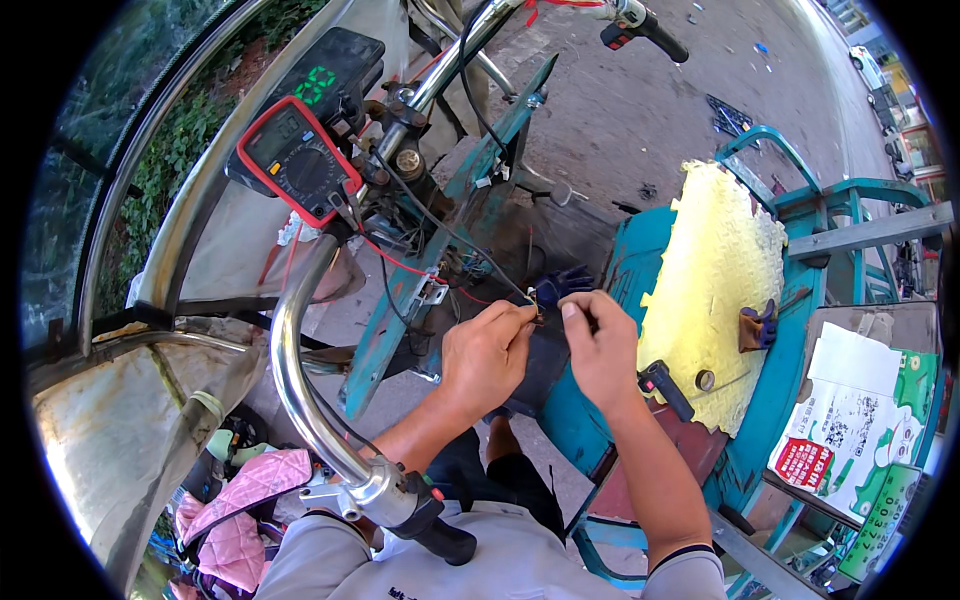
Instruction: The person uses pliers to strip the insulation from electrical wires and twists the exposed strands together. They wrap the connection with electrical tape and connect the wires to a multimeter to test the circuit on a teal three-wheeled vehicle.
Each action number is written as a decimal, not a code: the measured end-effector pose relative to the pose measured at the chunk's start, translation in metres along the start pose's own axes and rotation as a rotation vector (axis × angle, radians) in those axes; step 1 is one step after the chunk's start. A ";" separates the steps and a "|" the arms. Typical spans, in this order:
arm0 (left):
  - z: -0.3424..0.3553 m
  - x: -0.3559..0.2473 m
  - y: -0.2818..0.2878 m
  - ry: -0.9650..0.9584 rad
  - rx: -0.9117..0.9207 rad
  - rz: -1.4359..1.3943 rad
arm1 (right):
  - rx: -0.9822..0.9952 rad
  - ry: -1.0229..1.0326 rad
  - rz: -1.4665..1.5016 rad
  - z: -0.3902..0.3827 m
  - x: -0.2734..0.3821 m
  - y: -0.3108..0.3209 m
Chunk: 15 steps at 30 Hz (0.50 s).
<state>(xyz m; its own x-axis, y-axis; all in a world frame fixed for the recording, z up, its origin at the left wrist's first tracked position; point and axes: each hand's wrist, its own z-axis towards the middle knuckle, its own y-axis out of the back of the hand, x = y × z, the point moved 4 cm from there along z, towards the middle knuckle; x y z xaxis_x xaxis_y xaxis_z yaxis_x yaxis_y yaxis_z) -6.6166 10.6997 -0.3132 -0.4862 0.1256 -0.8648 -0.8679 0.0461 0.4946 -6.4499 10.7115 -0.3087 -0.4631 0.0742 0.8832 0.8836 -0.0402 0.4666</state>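
Between a curved chrome handlebar and a bumpy pale-yellow mat, a person's left hand pinches the end of a slim dark cable between thumb and forefinger. The right hand hovers just beside it, fingers curled, any grip unclear. A red-rimmed dark multimeter stands before a black, green-lit display panel.

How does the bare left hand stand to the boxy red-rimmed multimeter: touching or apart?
Apart: head view shows a straight teal metal beam between left hand and multimeter.
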 end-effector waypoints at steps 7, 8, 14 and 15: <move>0.003 -0.002 0.003 -0.029 0.006 -0.001 | 0.002 0.715 -0.470 0.000 0.031 -0.008; 0.004 -0.001 0.003 -0.031 0.004 -0.005 | -0.002 0.719 -0.449 0.001 0.029 -0.009; 0.002 0.000 0.000 -0.089 -0.017 -0.003 | 0.188 -0.184 0.156 0.002 -0.003 -0.019; 0.000 0.000 -0.002 -0.107 -0.027 0.008 | 0.215 -0.257 0.231 0.001 -0.008 -0.021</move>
<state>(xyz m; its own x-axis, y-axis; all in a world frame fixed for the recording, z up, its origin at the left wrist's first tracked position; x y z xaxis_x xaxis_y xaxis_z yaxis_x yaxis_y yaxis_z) -6.6148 10.6999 -0.3139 -0.4806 0.2306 -0.8461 -0.8672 0.0182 0.4976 -6.4642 10.7131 -0.3254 -0.2418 0.3351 0.9106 0.9695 0.1225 0.2124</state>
